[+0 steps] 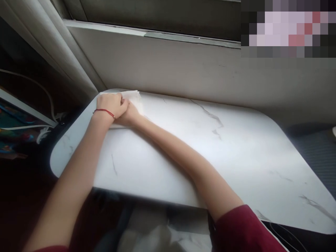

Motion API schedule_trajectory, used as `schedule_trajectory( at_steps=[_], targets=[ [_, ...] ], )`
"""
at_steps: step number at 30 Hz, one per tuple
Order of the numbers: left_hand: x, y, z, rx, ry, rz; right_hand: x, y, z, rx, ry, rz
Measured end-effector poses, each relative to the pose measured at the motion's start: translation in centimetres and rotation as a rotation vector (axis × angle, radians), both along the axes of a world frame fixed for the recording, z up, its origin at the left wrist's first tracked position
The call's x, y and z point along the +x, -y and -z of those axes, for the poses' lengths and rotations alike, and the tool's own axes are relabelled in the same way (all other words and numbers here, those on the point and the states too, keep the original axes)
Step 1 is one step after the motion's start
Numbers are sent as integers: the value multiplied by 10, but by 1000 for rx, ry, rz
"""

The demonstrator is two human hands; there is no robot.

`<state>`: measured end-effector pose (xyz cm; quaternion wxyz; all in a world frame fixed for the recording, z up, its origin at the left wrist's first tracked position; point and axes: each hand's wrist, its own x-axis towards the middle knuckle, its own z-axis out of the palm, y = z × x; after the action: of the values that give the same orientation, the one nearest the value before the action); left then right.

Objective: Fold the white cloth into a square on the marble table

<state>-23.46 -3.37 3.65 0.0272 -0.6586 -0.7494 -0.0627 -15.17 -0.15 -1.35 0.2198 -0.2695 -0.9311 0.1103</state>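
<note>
Near the far left corner of the white table, my left hand (111,104) and my right hand (126,112) are pressed together on a folded white cloth (136,99). A thin red bracelet (105,111) circles my left wrist. My left hand is closed, knuckles up, and overlaps my right hand. The right hand's fingers are mostly hidden behind the left, and its visible part looks curled against the cloth. Layered cloth edges stick out to the right of the hands, and a strip shows just below them.
The table top (168,157) has grey marble veining and rounded corners. A pale wall panel (168,70) runs along its far edge, with a curtain (60,49) at the left. White cables (44,87) hang by the left side. A dark striped surface (315,154) lies beyond the right edge.
</note>
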Motion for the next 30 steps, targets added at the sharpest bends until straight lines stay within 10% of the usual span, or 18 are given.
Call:
schedule_trajectory(
  at_steps=[8,18,30],
  targets=[
    [14,5,-19,-35,55,10,33,22,2,82,23,50],
    [7,31,-29,-768,351,77,82,162,4,216,82,-11],
    [33,-1,16,108,185,326,67,12,9,33,9,194]
  ],
)
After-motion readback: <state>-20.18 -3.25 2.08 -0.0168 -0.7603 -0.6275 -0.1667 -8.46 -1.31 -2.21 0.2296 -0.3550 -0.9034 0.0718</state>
